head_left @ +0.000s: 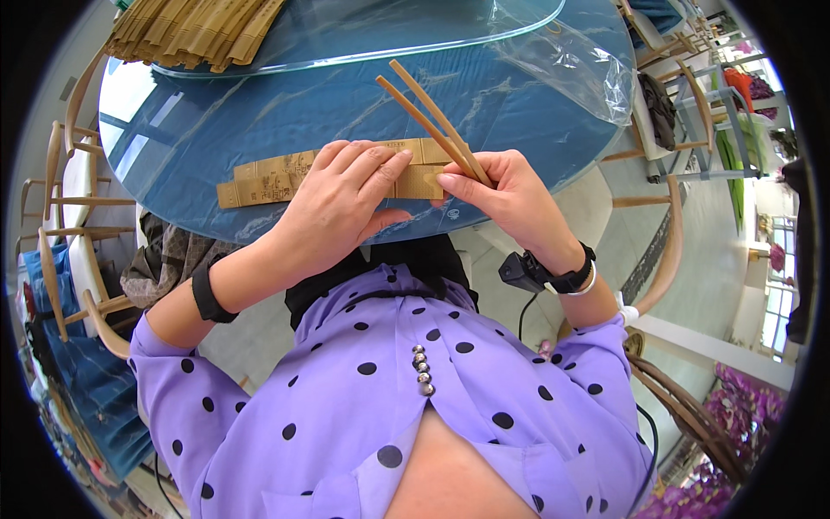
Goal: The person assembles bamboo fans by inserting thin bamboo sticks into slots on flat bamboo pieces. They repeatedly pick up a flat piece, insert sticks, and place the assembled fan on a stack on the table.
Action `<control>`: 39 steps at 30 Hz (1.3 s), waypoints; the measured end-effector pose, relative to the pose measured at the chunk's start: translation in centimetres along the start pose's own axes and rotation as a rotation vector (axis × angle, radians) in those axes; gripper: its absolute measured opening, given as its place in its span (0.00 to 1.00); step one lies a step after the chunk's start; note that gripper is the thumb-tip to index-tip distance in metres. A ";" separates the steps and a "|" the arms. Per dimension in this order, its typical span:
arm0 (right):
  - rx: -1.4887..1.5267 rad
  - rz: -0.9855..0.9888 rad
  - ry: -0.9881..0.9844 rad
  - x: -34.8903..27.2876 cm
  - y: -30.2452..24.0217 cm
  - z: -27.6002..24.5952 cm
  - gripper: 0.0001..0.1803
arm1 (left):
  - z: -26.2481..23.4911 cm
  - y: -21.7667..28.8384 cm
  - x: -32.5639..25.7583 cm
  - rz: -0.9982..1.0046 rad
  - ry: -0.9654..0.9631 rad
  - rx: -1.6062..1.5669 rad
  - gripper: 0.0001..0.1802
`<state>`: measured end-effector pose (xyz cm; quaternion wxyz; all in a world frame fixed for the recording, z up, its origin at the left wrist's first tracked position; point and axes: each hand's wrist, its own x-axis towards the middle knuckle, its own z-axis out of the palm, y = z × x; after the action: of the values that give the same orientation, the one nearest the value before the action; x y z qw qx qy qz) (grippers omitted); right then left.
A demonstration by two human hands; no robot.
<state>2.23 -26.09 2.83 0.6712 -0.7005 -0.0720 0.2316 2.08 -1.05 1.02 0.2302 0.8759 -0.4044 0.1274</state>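
Flat on the table in front of me lie printed brown paper chopstick sleeves (268, 183), two overlapping strips side by side; I cannot tell whether they are separate or one unfolded piece. My left hand (344, 195) rests palm down across their middle, fingers stretched out and thumb apart, hiding part of them. A pair of wooden chopsticks (432, 112) is pinched near its lower ends in my right hand (497, 186), slanting up and to the left over the table. The thumb and fingers of that hand are at the right end of the sleeves.
A pile of brown paper sleeves (194, 33) sits at the far left of the round blue marbled table (181, 143). A glass turntable (406, 45) edges the far side. Clear plastic wrap (579, 73) lies at the far right. Wooden chairs (670, 251) stand around the table.
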 end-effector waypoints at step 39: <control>-0.104 -0.010 -0.031 1.6 -0.1 0.1 0.14 | -0.3 -1.3 1.5 0.063 0.007 -0.131 0.28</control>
<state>3.66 -25.36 2.52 0.6340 -0.7302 -0.0980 0.2351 4.03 -1.13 1.44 0.2843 0.8455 -0.4382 0.1109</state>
